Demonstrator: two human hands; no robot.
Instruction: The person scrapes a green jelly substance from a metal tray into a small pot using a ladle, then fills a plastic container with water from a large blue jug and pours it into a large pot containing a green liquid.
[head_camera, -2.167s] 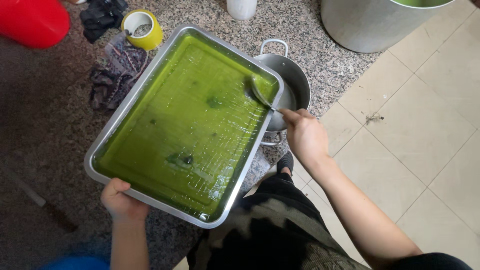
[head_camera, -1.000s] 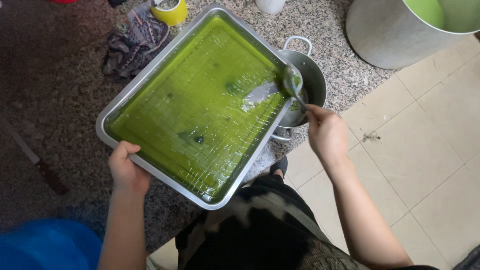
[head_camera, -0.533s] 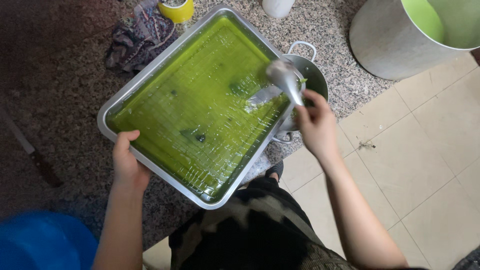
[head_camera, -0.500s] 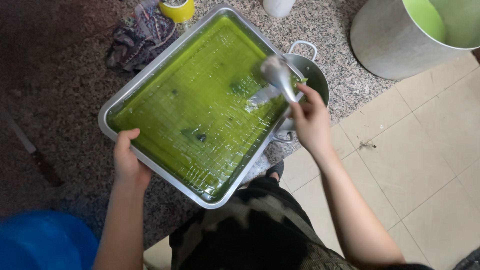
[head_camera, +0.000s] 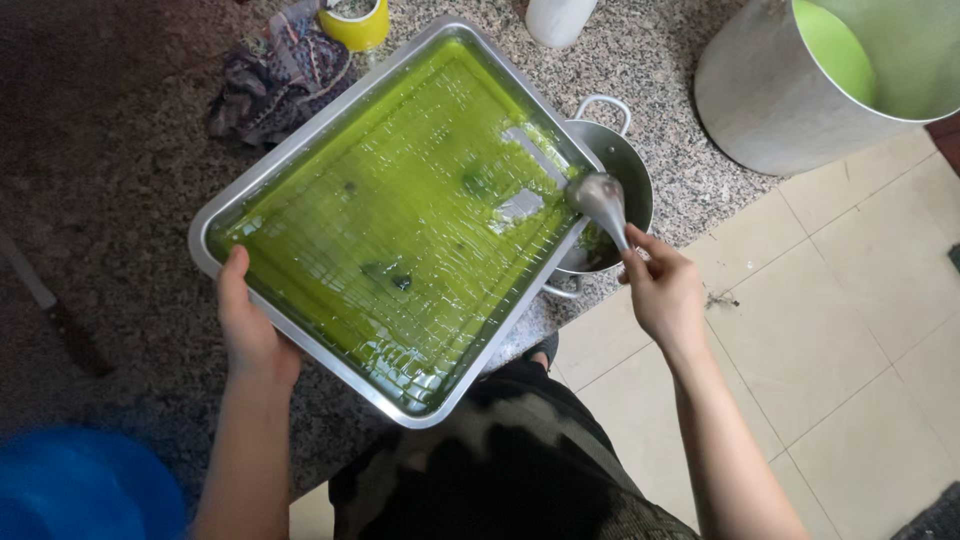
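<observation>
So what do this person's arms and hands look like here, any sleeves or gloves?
Both forearms are bare up to the frame edge, with no sleeves in view. The left hand and right hand wear no gloves, and no rings, watch or bands show. Below them is dark, camouflage-patterned clothing.

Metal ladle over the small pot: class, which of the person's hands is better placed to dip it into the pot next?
Right. The right hand already grips the metal ladle, poised over the small steel pot. The left hand holds the rim of the rectangular steel tray of green liquid, probably steadying it.
</observation>
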